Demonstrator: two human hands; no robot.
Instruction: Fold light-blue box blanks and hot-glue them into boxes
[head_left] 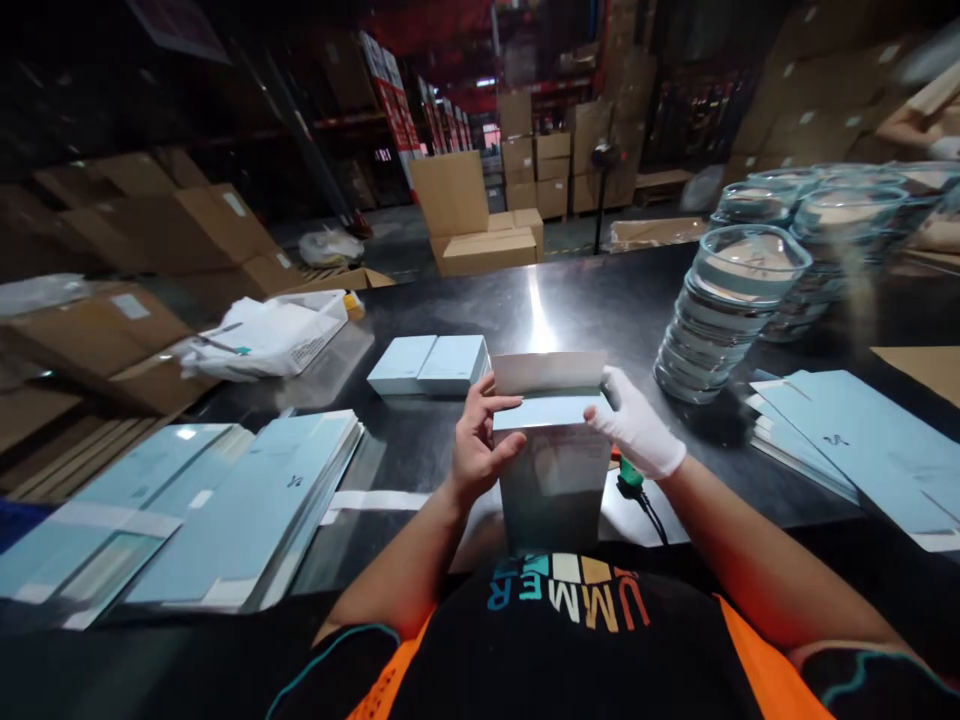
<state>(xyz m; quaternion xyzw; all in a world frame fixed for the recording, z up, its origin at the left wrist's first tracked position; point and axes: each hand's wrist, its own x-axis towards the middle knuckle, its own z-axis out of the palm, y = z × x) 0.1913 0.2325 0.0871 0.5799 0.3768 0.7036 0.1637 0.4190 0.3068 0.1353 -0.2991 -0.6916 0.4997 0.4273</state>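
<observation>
At far left I see flat blue box blanks (247, 510) stacked on the dark table (600, 290); beyond them lies a white bag (262, 335); two closed blue boxes (429, 364) sit side by side just left of centre.

My left hand (480, 440), bare, is closed on the left edge of the box (555, 470), thumb on the near face and fingers curled over the top; the box stands upright directly between both hands, close to my chest; its long axis runs vertically, and its open mouth points up and away from me; the top flap (549, 372) stands raised at the far edge, with an inner flap folded flat beneath it.

My right hand (636, 430), in a white glove, grips the upper right corner of the box; both hands are equally near, one on each side, so the box lies between them rather than ahead of either.

A green-handled tool (630, 478) lies just under the right wrist; further right stand stacks of clear glass dishes (720, 310), leaning; more blue blanks (862, 450) lie at far right.
</observation>
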